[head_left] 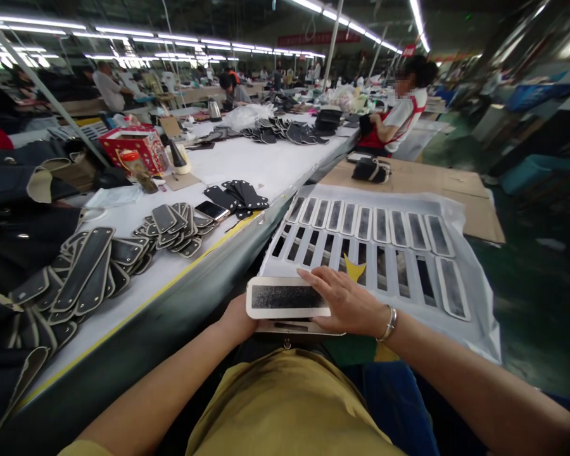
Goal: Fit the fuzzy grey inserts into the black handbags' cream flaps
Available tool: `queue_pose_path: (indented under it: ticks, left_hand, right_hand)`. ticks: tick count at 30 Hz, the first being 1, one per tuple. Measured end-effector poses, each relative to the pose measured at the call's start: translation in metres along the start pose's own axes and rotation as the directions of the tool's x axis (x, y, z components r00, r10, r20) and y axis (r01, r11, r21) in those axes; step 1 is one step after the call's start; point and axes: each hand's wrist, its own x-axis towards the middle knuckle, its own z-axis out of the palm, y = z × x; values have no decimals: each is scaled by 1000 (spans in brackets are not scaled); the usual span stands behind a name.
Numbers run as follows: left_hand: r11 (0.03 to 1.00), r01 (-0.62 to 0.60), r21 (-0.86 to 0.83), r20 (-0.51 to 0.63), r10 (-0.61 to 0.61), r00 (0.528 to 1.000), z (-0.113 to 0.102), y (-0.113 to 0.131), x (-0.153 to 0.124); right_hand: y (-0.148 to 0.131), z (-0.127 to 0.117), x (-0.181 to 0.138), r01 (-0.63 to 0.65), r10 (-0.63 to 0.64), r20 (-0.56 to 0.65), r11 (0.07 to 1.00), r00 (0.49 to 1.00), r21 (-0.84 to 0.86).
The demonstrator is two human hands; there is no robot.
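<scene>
I hold a rounded cream-edged strip with a dark centre [285, 297] in front of my chest. My left hand [237, 318] grips it from below at its left end; its fingers are hidden under the piece. My right hand [344, 301] lies on its right end with fingers stretched flat over it. A second flat piece [294, 327] shows just under it. Beyond my hands, a white sheet [470, 297] carries two rows of several similar strips [384, 225], and a yellow scrap [354, 268] lies among them.
A long white worktable [247, 168] runs on my left with piles of dark leather pieces [83, 272], a phone [211, 209], a red box [135, 149] and bags. Cardboard [437, 183] with a dark bag [371, 170] lies ahead. A seated person [399, 117] works at the far end.
</scene>
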Motion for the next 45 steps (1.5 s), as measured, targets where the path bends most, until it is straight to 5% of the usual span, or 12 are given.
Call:
queue_pose_path:
  ticks: [4, 7, 10, 15, 20, 25, 34, 39, 45]
  left_hand:
    - [994, 4, -109, 39, 1, 999, -30, -5, -20]
    - [977, 146, -156, -109, -164, 980, -41, -14, -41]
    - [891, 338, -302, -207, -408, 889, -24, -26, -57]
    - [598, 463, -655, 18, -600, 800, 16, -30, -69]
    - [461, 493, -738, 160, -590, 792, 24, -21, -64]
    - [377, 486, -788, 180, -614, 769, 21, -17, -56]
    - [346, 493, -798, 206, -612, 763, 5, -5, -53]
    - [348, 496, -796, 207, -613, 763, 7, -9, -53]
    - [370, 503, -781, 216, -596, 773, 6, -11, -51]
  right_hand:
    - [2, 5, -4, 71, -73, -16, 992, 997, -102]
    - [-4, 13, -3, 127, -127, 6, 980, 992, -152]
    - [-16, 27, 4, 156, -161, -7, 966, 987, -206]
    - [-25, 44, 11, 217, -230, -18, 940, 973, -261]
    - [-23, 50, 1, 236, -258, -27, 918, 966, -320]
    - [-26, 48, -1, 217, -241, -26, 911, 970, -350]
    - [-22, 45, 16, 231, -178, 219, 941, 959, -248]
    - [-23, 47, 17, 120, -71, 169, 945, 983, -304]
    - [-31, 51, 12, 240, -204, 144, 920, 968, -309]
